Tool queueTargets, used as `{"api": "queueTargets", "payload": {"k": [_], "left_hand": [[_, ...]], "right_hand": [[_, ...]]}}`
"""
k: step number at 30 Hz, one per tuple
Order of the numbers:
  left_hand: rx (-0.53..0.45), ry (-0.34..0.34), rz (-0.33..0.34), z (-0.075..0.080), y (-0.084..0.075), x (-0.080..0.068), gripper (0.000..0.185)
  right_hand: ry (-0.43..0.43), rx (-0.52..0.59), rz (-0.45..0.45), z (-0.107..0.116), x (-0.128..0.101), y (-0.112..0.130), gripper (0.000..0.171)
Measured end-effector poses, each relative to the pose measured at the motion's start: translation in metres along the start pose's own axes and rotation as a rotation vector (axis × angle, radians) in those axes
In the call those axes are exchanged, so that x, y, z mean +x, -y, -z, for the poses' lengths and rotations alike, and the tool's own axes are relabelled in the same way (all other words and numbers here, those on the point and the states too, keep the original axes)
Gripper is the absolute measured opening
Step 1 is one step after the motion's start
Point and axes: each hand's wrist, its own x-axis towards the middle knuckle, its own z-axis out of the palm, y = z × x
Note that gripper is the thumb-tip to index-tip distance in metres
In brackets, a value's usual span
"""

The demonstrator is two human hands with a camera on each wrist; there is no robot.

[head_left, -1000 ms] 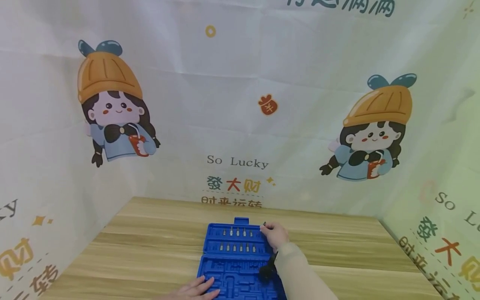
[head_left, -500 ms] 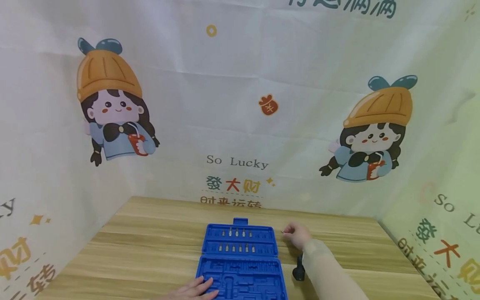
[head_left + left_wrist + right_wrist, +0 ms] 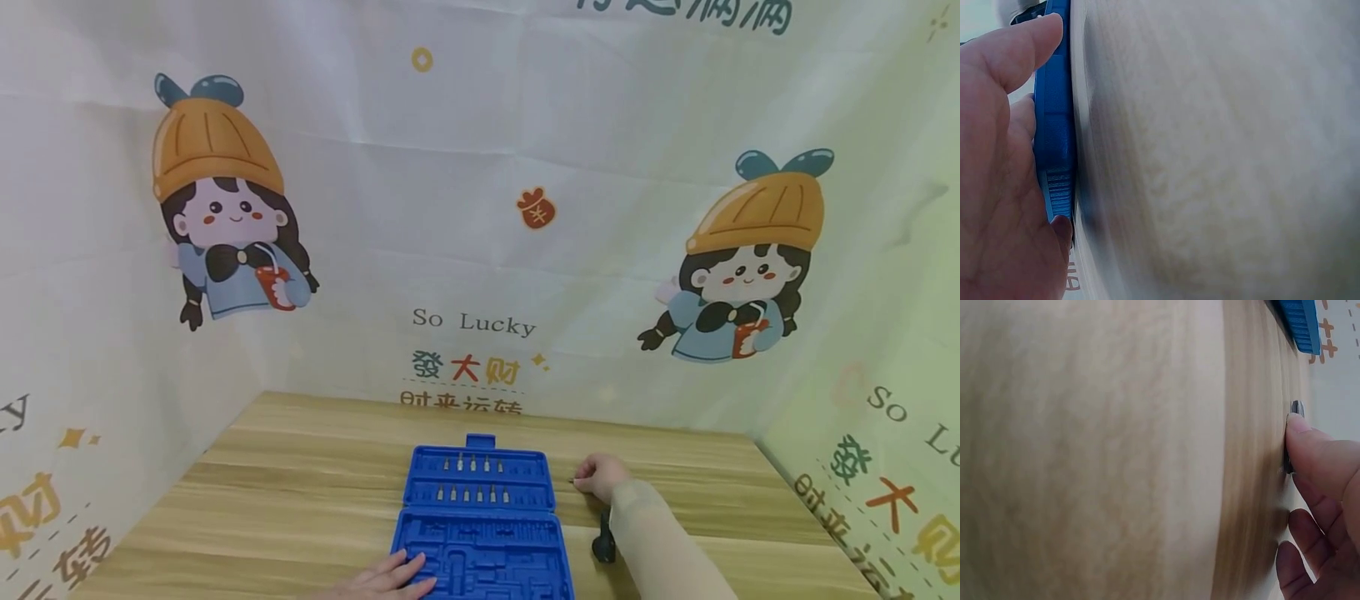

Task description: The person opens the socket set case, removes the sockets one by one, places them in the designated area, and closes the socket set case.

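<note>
A blue plastic bit case [image 3: 480, 533] lies unfolded on the wooden table. Two rows of screwdriver bits [image 3: 472, 493] stand in its far half; the near half shows moulded hollows. Over the case's near left edge rests my left hand [image 3: 390, 577], fingers stretched out. The left wrist view shows its thumb [image 3: 1038, 40] against the case's blue side [image 3: 1055, 112]. To the right of the case, my right hand [image 3: 603, 478] pinches a small metal bit [image 3: 1297, 407] between thumb and forefinger, low at the tabletop. The fingers hide most of that bit.
The wooden table [image 3: 300, 467] extends to both sides of the case. A printed cloth [image 3: 480, 250] hangs behind and at the sides. A black wrist camera [image 3: 603, 542] sits under my right forearm.
My right hand has gone from the case's far right corner rightward and then down to the table, carrying the bit. The left hand stays on the case.
</note>
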Motion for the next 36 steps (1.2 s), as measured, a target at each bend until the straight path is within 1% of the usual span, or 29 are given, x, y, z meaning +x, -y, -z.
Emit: {"api": "queueTargets", "payload": {"k": [2, 7, 10, 13, 19, 23, 27, 30, 33, 36], "left_hand": [[-0.052, 0.042, 0.02, 0.003, 0.0, 0.001, 0.057], [-0.127, 0.114, 0.051, 0.009, 0.0, 0.002, 0.058], [-0.154, 0.132, 0.067, 0.011, 0.0, 0.003, 0.058], [-0.164, 0.146, 0.069, 0.011, 0.001, 0.004, 0.059], [-0.188, 0.166, 0.047, 0.013, 0.004, 0.004, 0.059], [-0.171, 0.166, 0.035, 0.015, 0.003, 0.005, 0.06], [-0.146, 0.182, 0.023, 0.016, 0.004, 0.007, 0.061], [-0.164, 0.201, 0.034, 0.016, 0.006, 0.007, 0.061], [-0.185, 0.207, 0.048, 0.015, 0.006, 0.007, 0.061], [-0.183, 0.202, 0.05, 0.014, 0.006, 0.006, 0.061]], "right_hand": [[0.006, 0.009, -0.008, 0.001, -0.001, 0.002, 0.014], [0.01, 0.031, -0.039, 0.002, -0.001, 0.002, 0.014], [0.007, 0.047, -0.036, 0.0, 0.002, -0.001, 0.015], [0.009, 0.049, -0.025, -0.001, 0.003, -0.002, 0.015], [0.018, 0.044, -0.015, 0.002, 0.001, 0.002, 0.018], [0.038, 0.054, -0.039, 0.01, 0.002, 0.005, 0.017], [0.041, 0.071, -0.058, 0.019, 0.003, 0.016, 0.017], [0.032, 0.063, -0.052, 0.02, 0.004, 0.029, 0.022], [0.021, 0.078, -0.059, 0.014, 0.005, 0.041, 0.026], [-0.006, 0.145, -0.075, -0.001, 0.007, 0.052, 0.027]]}}
